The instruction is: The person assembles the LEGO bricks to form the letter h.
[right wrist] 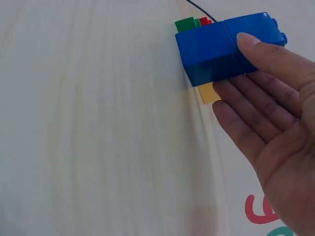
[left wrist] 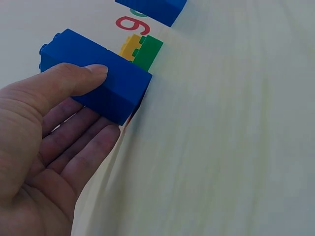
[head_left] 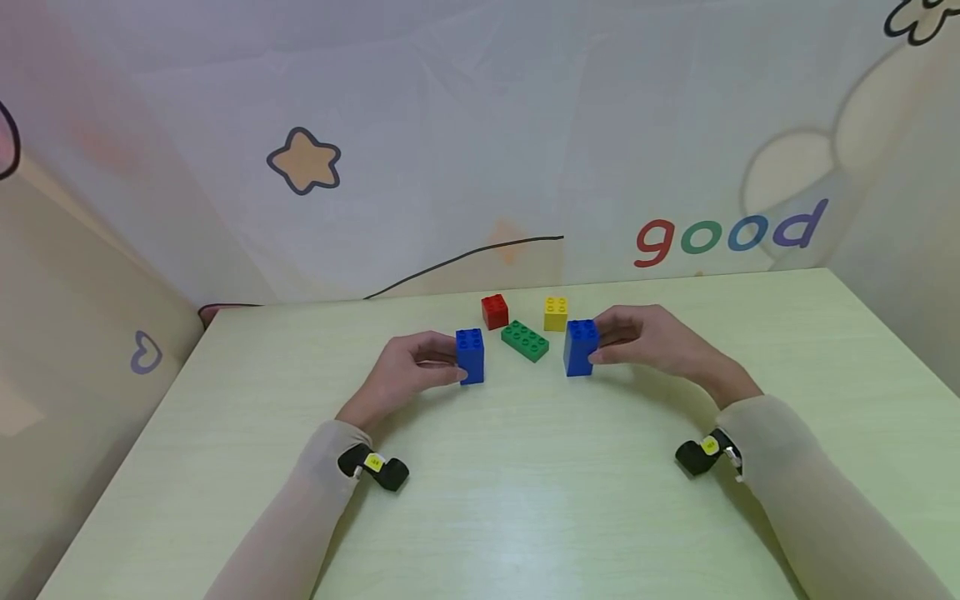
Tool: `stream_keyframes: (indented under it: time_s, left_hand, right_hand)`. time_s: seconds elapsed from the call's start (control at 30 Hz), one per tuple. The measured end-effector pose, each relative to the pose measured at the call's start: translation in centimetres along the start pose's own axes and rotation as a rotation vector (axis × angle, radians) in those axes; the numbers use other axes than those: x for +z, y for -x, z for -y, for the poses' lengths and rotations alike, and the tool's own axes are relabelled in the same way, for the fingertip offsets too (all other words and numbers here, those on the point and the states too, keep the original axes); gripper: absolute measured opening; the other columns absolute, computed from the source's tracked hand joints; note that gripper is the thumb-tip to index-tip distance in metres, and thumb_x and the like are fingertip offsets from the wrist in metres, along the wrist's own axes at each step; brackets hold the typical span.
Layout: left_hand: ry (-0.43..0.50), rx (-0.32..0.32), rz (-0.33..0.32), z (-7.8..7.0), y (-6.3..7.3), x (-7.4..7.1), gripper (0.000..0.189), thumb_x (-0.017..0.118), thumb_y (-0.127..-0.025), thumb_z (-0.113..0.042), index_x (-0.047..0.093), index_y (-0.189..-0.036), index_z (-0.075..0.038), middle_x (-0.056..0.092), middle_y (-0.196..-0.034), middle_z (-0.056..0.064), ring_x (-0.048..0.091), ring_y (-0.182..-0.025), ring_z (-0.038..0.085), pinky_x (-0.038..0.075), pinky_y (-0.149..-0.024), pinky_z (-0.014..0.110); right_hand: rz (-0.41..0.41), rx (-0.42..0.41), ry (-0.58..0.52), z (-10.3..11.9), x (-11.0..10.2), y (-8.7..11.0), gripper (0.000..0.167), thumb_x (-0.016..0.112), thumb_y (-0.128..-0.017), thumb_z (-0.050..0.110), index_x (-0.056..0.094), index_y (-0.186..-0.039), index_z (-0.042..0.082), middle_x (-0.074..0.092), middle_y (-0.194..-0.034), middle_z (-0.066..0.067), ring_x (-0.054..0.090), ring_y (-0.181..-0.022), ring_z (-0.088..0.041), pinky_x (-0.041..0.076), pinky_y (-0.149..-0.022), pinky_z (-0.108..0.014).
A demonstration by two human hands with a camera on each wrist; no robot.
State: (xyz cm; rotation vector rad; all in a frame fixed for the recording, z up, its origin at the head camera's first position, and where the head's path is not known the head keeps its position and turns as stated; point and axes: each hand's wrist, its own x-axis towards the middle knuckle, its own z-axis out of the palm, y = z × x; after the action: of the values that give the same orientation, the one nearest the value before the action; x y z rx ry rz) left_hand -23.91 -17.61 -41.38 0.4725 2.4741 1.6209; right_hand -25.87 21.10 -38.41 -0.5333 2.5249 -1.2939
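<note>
My left hand [head_left: 405, 367] pinches an upright tall blue toy block [head_left: 470, 358] between thumb and fingers. In the left wrist view the thumb lies across the side of this blue block [left wrist: 98, 81]. A second tall blue block [head_left: 579, 350], also upright, is held by my right hand [head_left: 656, 340]. A seam across this block [right wrist: 211, 46] shows in the right wrist view, with studs at its top end. Between and behind the two blocks lies a green brick [head_left: 525, 341], studs up. I cannot tell whether either blue block touches the table.
Behind the green brick stand a red brick [head_left: 495, 312] on the left and a yellow brick [head_left: 556, 314] on the right. The pale table [head_left: 495, 500] ends at a printed backdrop [head_left: 450, 150]. Each wrist wears a small black camera.
</note>
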Motion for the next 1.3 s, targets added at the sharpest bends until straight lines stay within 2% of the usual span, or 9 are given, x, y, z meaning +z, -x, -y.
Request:
stream_keyframes:
  time_s: [0.43, 0.8, 1.3]
  left_hand:
    - [0.026, 0.009, 0.045, -0.4, 0.1, 0.8, 0.035, 0.085, -0.091, -0.01, 0.073, -0.124, -0.004, 0.076, -0.118, 0.008, 0.073, -0.109, 0.025, 0.059, -0.098, 0.036]
    - [0.026, 0.026, 0.071, -0.9, 0.0, 1.7, 0.035, 0.085, -0.091, -0.009, 0.073, -0.124, -0.002, 0.076, -0.117, 0.009, 0.073, -0.108, 0.025, 0.059, -0.098, 0.036]
    - [0.018, 0.011, 0.078, -1.3, -0.2, 2.9, 0.038, 0.085, -0.092, -0.011, 0.073, -0.128, -0.004, 0.076, -0.118, 0.007, 0.073, -0.108, 0.022, 0.059, -0.098, 0.034]
  right_hand:
    - [0.039, -0.013, -0.008, 0.5, 0.5, -0.2, 0.045, 0.083, -0.096, 0.018, 0.067, -0.135, 0.003, 0.074, -0.126, -0.012, 0.07, -0.116, -0.029, 0.056, -0.104, -0.047]
    - [0.062, -0.048, 0.001, 1.2, 1.2, -0.3, 0.043, 0.082, -0.096, 0.018, 0.067, -0.134, 0.002, 0.074, -0.125, -0.012, 0.071, -0.116, -0.031, 0.056, -0.104, -0.049]
    - [0.077, -0.04, 0.009, 2.1, 2.1, -0.3, 0.042, 0.083, -0.095, 0.019, 0.068, -0.131, 0.003, 0.074, -0.124, -0.011, 0.071, -0.115, -0.031, 0.057, -0.103, -0.048]
